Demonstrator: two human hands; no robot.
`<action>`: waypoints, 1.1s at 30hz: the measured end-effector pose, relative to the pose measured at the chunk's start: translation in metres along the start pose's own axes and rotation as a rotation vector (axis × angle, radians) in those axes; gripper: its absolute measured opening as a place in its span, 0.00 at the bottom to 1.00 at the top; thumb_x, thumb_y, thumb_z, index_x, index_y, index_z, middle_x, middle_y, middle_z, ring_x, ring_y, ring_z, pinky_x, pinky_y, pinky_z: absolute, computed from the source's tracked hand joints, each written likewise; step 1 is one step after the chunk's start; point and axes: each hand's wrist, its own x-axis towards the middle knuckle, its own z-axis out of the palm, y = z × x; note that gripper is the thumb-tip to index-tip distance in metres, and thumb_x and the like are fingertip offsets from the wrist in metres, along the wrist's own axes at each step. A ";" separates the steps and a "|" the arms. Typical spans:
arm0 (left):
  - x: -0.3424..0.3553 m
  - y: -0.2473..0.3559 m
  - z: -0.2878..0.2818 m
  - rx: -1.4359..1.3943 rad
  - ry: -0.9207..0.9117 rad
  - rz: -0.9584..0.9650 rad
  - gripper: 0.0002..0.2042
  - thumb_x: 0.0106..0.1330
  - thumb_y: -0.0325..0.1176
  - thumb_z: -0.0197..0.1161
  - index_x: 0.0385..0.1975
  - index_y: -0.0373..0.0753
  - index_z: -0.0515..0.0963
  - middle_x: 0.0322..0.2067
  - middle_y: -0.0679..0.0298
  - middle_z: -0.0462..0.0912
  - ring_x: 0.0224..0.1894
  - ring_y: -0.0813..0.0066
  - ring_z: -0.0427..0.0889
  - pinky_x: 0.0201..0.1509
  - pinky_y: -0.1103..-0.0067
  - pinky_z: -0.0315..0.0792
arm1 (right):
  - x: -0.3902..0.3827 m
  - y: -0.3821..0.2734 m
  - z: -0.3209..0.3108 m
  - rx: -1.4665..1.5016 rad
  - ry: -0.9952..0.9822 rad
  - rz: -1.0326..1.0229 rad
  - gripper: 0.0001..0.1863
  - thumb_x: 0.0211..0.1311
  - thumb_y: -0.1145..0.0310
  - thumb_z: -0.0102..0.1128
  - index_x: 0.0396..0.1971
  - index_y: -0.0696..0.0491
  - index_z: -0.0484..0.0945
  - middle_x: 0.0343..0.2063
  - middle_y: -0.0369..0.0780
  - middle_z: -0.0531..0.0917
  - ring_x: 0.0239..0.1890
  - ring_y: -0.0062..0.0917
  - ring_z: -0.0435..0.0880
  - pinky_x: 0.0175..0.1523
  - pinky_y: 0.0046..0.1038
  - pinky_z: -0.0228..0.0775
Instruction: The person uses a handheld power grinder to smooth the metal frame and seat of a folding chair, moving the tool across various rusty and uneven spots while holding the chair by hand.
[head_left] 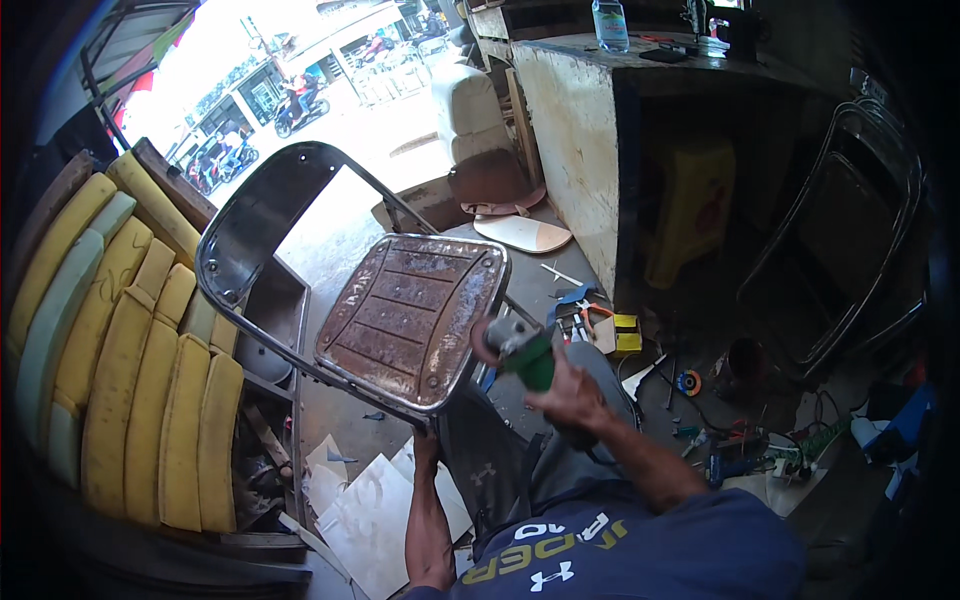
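Note:
A metal folding chair (405, 315) with a rusty, ribbed seat stands tilted in front of me, its dark backrest toward the far left. My right hand (568, 392) is closed round a green angle grinder (532, 362). The grinder's disc (487, 342) is at the right edge of the seat; whether it touches the metal I cannot tell. My left hand (427, 442) is up against the chair's near lower frame, its fingers mostly hidden by the seat edge, and it appears to grip the tube there.
Yellow foam pads (150, 390) are stacked on the left. White sheets (375, 515) lie on the floor by my left arm. Pliers (594, 312), a yellow box (626, 335), a flap disc (688, 382) and cords lie right. Behind them stands a workbench (570, 130); another folding chair (850, 220) is far right.

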 end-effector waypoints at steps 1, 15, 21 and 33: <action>-0.003 0.004 0.003 0.017 0.007 0.000 0.24 0.82 0.37 0.45 0.73 0.35 0.60 0.69 0.51 0.70 0.70 0.60 0.69 0.71 0.68 0.64 | -0.010 0.006 0.008 -0.054 -0.021 -0.025 0.53 0.44 0.50 0.73 0.69 0.57 0.57 0.43 0.57 0.86 0.46 0.55 0.87 0.56 0.47 0.79; 0.013 -0.018 -0.004 0.112 0.064 0.023 0.23 0.82 0.37 0.44 0.72 0.34 0.61 0.68 0.50 0.70 0.70 0.59 0.69 0.71 0.68 0.63 | 0.073 -0.025 -0.054 -0.136 -0.005 -0.023 0.49 0.47 0.53 0.72 0.67 0.57 0.58 0.43 0.60 0.84 0.48 0.56 0.86 0.56 0.50 0.78; 0.010 -0.023 -0.003 0.103 0.073 0.018 0.23 0.82 0.38 0.44 0.71 0.34 0.62 0.68 0.50 0.70 0.70 0.58 0.69 0.71 0.68 0.63 | -0.007 -0.027 -0.014 -0.203 -0.176 -0.282 0.44 0.48 0.56 0.71 0.63 0.56 0.61 0.38 0.58 0.85 0.44 0.59 0.86 0.53 0.52 0.78; 0.016 -0.027 -0.003 0.111 0.060 0.027 0.23 0.82 0.39 0.45 0.71 0.34 0.62 0.68 0.49 0.70 0.69 0.56 0.69 0.71 0.68 0.62 | 0.089 -0.050 -0.084 -0.359 -0.013 -0.058 0.40 0.50 0.57 0.68 0.60 0.59 0.64 0.38 0.58 0.86 0.43 0.53 0.88 0.54 0.48 0.78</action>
